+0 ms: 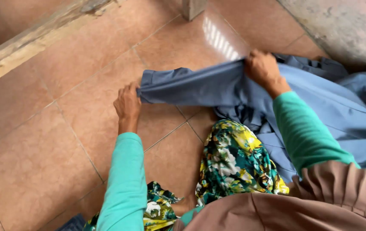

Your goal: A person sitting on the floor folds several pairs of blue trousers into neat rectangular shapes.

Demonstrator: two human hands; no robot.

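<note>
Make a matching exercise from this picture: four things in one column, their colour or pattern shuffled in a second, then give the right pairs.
Things:
1. garment stretched between left hand and right hand
2. sleeves
3. floor tiles
4. cloth over the knee

Colours:
A. reddish brown
B. green and yellow floral
C. grey-blue
D. turquoise

Pairs: 1-C, 2-D, 3-A, 4-B

The blue garment [319,98] runs off the frame's edge at 3 o'clock; its lower part lies hidden under the floral fabric [234,162]. The post [192,7] is cut off at 12 o'clock.
</note>
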